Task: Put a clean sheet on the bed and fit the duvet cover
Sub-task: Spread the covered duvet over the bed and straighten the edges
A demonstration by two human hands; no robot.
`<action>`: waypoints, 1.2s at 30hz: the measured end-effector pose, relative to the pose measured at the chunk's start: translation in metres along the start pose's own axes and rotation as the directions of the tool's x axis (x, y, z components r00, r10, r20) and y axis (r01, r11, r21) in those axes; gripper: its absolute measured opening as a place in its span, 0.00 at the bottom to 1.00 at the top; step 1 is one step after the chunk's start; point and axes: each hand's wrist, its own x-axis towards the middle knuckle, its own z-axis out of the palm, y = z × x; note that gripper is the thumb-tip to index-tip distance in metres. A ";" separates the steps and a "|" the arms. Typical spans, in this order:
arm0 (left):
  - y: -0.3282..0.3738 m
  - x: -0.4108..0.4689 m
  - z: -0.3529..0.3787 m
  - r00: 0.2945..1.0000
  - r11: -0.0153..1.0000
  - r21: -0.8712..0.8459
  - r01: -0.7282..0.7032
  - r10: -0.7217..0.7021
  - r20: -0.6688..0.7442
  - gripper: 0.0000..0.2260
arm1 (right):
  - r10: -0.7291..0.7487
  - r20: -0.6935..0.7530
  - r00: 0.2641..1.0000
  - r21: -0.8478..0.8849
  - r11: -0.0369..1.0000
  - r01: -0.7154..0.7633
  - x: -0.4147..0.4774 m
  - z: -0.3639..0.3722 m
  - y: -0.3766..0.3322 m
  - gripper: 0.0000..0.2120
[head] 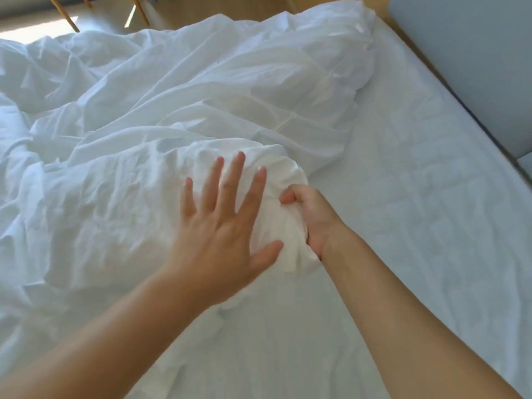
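A crumpled white duvet in its cover [161, 105] is heaped across the left and middle of the bed. A white sheet [417, 211] lies flat over the mattress on the right. My left hand [221, 223] lies flat on a bunched corner of the duvet [276, 191], fingers spread and straight. My right hand [308, 217] grips that same corner from the right side, fingers curled into the fabric with the thumb on top.
A grey headboard or wall panel [475, 53] runs along the bed's right edge. Beyond the bed at the top left are a wooden floor and wooden legs [69, 15]. A creased stretch of sheet spreads below my arms.
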 end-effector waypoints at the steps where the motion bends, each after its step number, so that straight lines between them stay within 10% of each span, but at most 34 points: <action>1: 0.007 -0.015 -0.001 0.997 0.995 0.068 -0.073 0.071 0.035 0.45 | 0.014 0.052 0.999 0.019 1.000 -0.015 -0.012 -0.005 0.006 0.15; 6: 0.020 -0.034 -0.015 0.994 0.977 0.214 0.007 -0.030 0.104 0.21 | -0.095 -0.034 0.995 -0.063 0.994 0.092 -0.067 -0.007 0.028 0.14; 13: 0.104 -0.053 -0.071 0.959 0.923 -0.279 0.265 -0.221 0.178 0.11 | -0.367 -0.071 0.928 -0.096 0.928 0.360 -0.173 -0.035 0.012 0.04; 18: 0.269 -0.076 -0.126 0.963 0.908 -0.418 -0.007 0.119 0.243 0.10 | -0.578 -0.088 0.811 -0.082 0.816 0.573 -0.324 -0.152 0.004 0.11; 21: 0.372 -0.099 -0.108 0.778 0.837 -0.447 -0.316 0.498 0.383 0.12 | -0.521 -0.176 0.835 -0.030 0.851 0.524 -0.403 -0.257 0.058 0.28; 24: 0.448 -0.108 -0.065 0.537 0.807 -0.482 -0.342 0.589 0.605 0.16 | -0.263 -0.524 0.810 0.082 0.932 0.354 -0.432 -0.336 0.137 0.23; 27: 0.479 -0.110 -0.006 0.294 0.943 -0.312 -0.115 0.332 0.896 0.24 | -0.114 -0.619 0.777 0.234 0.918 0.320 -0.417 -0.353 0.195 0.17; 30: 0.475 -0.100 0.045 0.440 0.944 -0.084 0.319 -0.069 0.895 0.34 | -0.094 -0.613 0.785 0.199 0.943 0.268 -0.400 -0.351 0.208 0.10; 33: 0.465 -0.091 0.070 0.566 0.941 0.069 0.330 -0.256 0.784 0.31 | -0.175 -0.503 0.847 -0.057 0.984 0.170 -0.396 -0.356 0.208 0.04; 36: 0.459 -0.087 0.086 0.412 0.881 0.114 0.459 -0.325 0.852 0.16 | -0.171 -0.407 0.897 -0.162 0.980 0.113 -0.395 -0.346 0.211 0.02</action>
